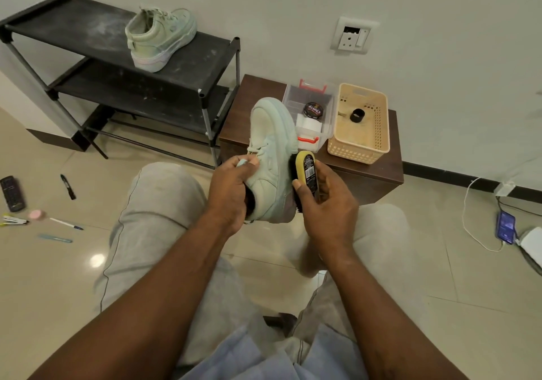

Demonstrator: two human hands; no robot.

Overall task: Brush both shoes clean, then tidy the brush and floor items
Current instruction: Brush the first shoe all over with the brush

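Mid-brushing; tidying pending.
Left hand (231, 191) gripping shoe (272, 150), right hand (325, 203) gripping brush (305, 171); other shoe (159, 37) on rack (205, 56) top; floor items (68, 186) scattered.

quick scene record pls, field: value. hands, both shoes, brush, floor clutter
left hand: left hand grips held shoe at its opening
right hand: right hand holds brush, bristles against the shoe's side
other shoe: second shoe on top shelf of black rack
cabinet top: clear box with polish tin; beige basket
floor clutter: remote, marker, pen on tiles at left, not yet tidied
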